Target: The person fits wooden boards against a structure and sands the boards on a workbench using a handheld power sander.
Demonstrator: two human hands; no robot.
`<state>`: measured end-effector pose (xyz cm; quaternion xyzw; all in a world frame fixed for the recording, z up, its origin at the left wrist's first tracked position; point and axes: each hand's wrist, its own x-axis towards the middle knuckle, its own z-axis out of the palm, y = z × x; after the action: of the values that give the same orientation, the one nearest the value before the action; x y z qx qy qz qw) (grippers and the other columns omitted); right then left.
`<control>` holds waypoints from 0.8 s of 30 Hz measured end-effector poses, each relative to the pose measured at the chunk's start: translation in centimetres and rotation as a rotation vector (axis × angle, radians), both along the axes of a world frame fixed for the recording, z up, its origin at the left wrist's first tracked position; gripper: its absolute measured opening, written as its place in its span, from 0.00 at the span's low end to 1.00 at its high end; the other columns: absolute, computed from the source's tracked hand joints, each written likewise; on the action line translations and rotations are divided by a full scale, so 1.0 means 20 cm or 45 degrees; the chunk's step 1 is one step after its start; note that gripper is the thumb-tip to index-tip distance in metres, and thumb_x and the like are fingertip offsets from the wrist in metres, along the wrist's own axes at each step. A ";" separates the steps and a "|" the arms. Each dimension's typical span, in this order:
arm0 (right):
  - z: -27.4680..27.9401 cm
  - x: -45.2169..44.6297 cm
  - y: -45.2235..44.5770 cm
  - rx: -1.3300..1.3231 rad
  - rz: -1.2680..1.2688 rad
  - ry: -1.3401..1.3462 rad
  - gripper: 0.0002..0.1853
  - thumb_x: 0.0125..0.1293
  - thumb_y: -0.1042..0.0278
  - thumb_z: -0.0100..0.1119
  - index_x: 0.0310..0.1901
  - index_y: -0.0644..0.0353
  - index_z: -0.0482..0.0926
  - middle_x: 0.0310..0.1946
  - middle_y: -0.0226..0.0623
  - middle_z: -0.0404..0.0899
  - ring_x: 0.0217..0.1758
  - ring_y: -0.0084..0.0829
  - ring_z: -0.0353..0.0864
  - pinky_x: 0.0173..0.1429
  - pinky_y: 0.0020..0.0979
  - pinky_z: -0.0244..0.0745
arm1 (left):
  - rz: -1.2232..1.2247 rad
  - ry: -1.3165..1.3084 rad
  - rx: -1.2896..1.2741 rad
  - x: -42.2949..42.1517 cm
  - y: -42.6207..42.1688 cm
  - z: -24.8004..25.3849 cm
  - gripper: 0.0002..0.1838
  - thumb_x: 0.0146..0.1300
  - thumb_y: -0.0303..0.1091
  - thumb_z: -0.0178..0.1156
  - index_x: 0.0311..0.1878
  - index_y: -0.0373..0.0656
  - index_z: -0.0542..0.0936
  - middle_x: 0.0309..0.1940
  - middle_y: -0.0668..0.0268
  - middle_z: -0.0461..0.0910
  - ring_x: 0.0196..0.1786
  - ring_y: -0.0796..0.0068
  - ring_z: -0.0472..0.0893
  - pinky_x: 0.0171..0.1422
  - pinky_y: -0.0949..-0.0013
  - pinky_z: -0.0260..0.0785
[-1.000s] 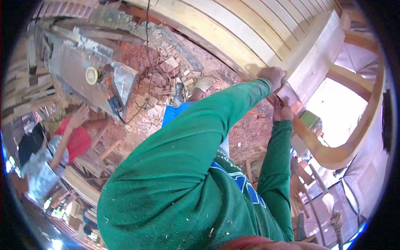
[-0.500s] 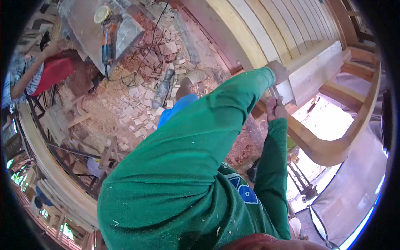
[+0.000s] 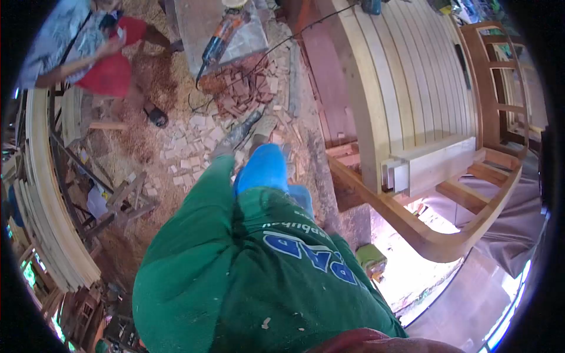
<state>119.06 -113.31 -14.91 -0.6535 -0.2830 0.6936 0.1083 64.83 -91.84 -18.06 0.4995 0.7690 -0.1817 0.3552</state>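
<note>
My left hand [image 3: 225,149] is at the end of the green sleeve, over the floor beside my blue-clad leg [image 3: 262,167]. It is small and smeared, so its fingers cannot be made out. A blurred patch beside my shirt looks like my right hand [image 3: 333,223]; its fingers are hidden too. Apart from both lies a thick pale wooden block [image 3: 444,166] on the slatted wooden panel [image 3: 406,76]. Light-coloured end pieces [image 3: 398,177] show at the block's near end. A curved wooden frame [image 3: 447,244] extends around the panel's near side.
An orange angle grinder [image 3: 222,35] lies on a grey board [image 3: 250,44], its cord trailing. Wood offcuts [image 3: 194,138] and shavings cover the floor. Another person in red shorts [image 3: 112,76] bends at the upper left. Long boards [image 3: 50,200] are stacked at left.
Both my hands have come away from the wooden block's end and drawn back toward my body. My view has shifted, and the other person now shows more fully.
</note>
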 end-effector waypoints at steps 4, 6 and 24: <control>0.27 0.08 0.67 0.035 0.484 -0.650 0.14 0.72 0.57 0.60 0.41 0.59 0.88 0.35 0.46 0.89 0.29 0.39 0.87 0.38 0.40 0.83 | -0.338 -0.033 -0.191 -0.29 0.02 -0.12 0.26 0.66 0.53 0.60 0.56 0.43 0.87 0.54 0.53 0.87 0.57 0.51 0.86 0.60 0.52 0.79; 0.00 0.23 0.94 0.566 1.177 -1.215 0.18 0.72 0.54 0.57 0.37 0.61 0.86 0.36 0.50 0.89 0.39 0.46 0.90 0.45 0.42 0.86 | -0.441 -0.106 -0.083 -0.20 0.18 -0.06 0.26 0.66 0.53 0.57 0.55 0.44 0.87 0.54 0.53 0.87 0.56 0.49 0.86 0.61 0.51 0.79; 0.80 -0.53 2.09 0.483 1.342 -1.000 0.21 0.63 0.48 0.70 0.44 0.59 0.85 0.36 0.48 0.88 0.42 0.46 0.89 0.51 0.45 0.83 | -0.022 -0.468 0.161 -0.06 0.86 0.58 0.15 0.68 0.47 0.60 0.49 0.53 0.89 0.49 0.59 0.89 0.51 0.56 0.87 0.59 0.57 0.79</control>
<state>108.56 -71.46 1.00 -0.6013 -0.6984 0.3035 -0.2421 63.71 -74.69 -6.41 0.5522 0.6967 -0.0418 0.4561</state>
